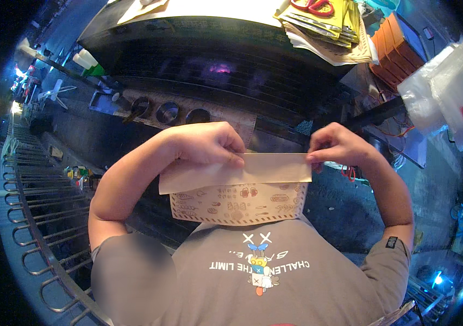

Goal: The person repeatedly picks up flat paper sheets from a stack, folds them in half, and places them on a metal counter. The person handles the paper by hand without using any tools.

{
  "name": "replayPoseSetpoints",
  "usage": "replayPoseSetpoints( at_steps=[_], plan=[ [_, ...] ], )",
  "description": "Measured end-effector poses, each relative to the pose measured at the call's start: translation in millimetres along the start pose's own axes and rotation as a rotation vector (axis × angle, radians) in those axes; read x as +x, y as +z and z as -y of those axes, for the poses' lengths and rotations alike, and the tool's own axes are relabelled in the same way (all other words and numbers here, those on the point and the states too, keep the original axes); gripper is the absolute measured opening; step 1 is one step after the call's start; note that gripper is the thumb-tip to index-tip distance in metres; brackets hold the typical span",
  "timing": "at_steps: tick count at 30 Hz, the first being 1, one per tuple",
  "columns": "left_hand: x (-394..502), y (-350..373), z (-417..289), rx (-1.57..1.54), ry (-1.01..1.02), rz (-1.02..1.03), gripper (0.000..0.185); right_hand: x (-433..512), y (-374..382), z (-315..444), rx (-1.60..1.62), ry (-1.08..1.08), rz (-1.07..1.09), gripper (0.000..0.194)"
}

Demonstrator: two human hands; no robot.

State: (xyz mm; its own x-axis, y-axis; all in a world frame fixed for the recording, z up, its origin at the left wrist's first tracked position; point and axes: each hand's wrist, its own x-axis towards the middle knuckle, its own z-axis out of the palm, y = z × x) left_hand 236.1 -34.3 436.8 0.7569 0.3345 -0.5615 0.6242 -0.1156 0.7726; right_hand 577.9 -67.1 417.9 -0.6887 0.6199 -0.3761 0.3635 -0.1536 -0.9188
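Observation:
My left hand point(211, 142) pinches the upper edge of a printed tan paper sheet point(237, 203) between thumb and fingers. At the sheet's upper right corner, my right hand point(333, 144) grips the same edge. A broad plain flap point(272, 169) lies folded over along the top, with its lower border slightly slanted. Below the flap, brown food drawings, a pair of mugs and a striped border show on the paper. The sheet is held up in front of my grey T-shirt point(317, 261). Parts of its upper left side are hidden behind my left hand and wrist.
Ahead stands a dark counter point(215, 69) with stacked yellow packets point(337, 24) and red-handled scissors point(317, 6) on top. Several metal containers point(168, 112) sit on a low shelf. Clear plastic bags point(445, 93) hang at right; a metal rack point(52, 261) curves along the left.

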Motion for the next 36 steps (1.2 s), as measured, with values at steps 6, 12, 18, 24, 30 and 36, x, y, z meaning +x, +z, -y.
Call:
replayPoseSetpoints(
  at_steps=[6, 12, 18, 24, 30, 36],
  plan=[
    [-2, -7, 4, 0.019, -0.03, -0.042, 0.03, -24, -13, -7, 0.034, 0.083, -0.597, 0.027],
    [24, -3, -13, 0.047, -0.012, -0.069, 0.031, 4, 31, 4, -0.065, -0.055, -0.345, 0.025],
    [19, -7, -11, 0.045, -0.019, -0.092, 0.032, 11, 35, 8, -0.04, -0.086, -0.391, 0.021],
    [1, -12, 10, 0.024, -0.027, -0.112, 0.032, 0, 26, 5, -0.105, -0.078, -0.379, 0.019],
    [-29, -12, 41, -0.155, -0.04, -0.133, 0.027, -12, 15, -5, -0.004, -0.045, -0.403, 0.016],
    [-66, -14, 84, -0.471, -0.157, -0.315, 0.026, -32, -5, -28, -0.02, 0.029, -0.619, 0.019]
  ],
)
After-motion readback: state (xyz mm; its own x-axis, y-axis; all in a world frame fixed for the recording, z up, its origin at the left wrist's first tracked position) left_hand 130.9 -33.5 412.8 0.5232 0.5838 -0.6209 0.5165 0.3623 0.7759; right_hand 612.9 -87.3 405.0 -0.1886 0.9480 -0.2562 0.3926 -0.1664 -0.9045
